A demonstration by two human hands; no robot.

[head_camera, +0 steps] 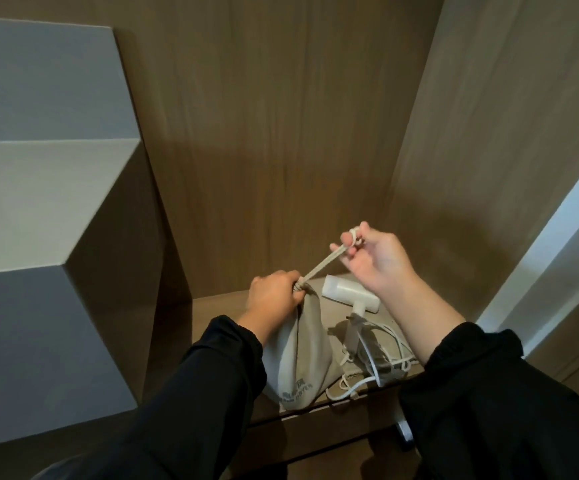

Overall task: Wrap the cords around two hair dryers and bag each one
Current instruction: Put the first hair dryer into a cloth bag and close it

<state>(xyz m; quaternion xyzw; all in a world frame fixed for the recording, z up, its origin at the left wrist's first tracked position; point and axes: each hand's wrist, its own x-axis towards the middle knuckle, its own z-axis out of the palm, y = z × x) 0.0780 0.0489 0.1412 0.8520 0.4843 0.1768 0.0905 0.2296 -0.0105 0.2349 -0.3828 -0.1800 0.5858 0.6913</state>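
Our left hand (274, 296) grips the bag (296, 351) neck; our right hand (376, 263) pinches its drawstring (319, 266), running toward two o'clock.

Wardrobe or closet alcove in a home or hotel room, wood-grain panels (281, 116), wooden shelf (218, 306)

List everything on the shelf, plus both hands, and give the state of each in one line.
Bag: upright, neck cinched.
Drawstring: pulled taut.
Hair dryer: lying unbagged.
Cord: loose, unwrapped.
Second bag: flat, under the cord.
Left hand: grips bag neck.
Right hand: holds drawstring.
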